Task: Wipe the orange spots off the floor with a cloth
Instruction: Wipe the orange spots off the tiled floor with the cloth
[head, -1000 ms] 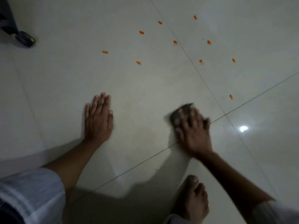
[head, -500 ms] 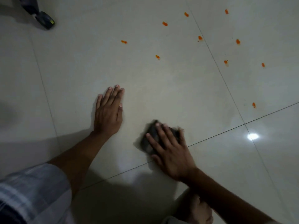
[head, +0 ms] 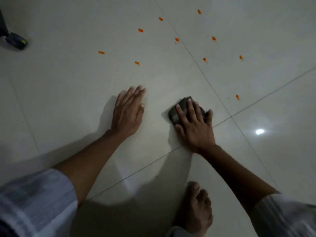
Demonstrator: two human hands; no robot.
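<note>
A dark folded cloth (head: 181,106) lies on the pale tiled floor (head: 68,82). My right hand (head: 194,124) presses it flat with straight, spread fingers and covers most of it. My left hand (head: 127,112) rests flat on the floor to the left of the cloth, palm down, holding nothing. Several orange spots dot the tiles beyond both hands, among them one (head: 136,63) above the left hand, one (head: 101,52) further left and one (head: 237,97) right of the cloth.
A bare foot (head: 196,207) stands on the floor near the bottom, below my right arm. A dark object with a yellow-green mark (head: 16,41) sits at the far left edge. A bright light reflection (head: 259,131) shows on the tile at right.
My right hand slid the cloth left toward my left hand, then back a little to the right. The left hand stayed flat on the floor.
</note>
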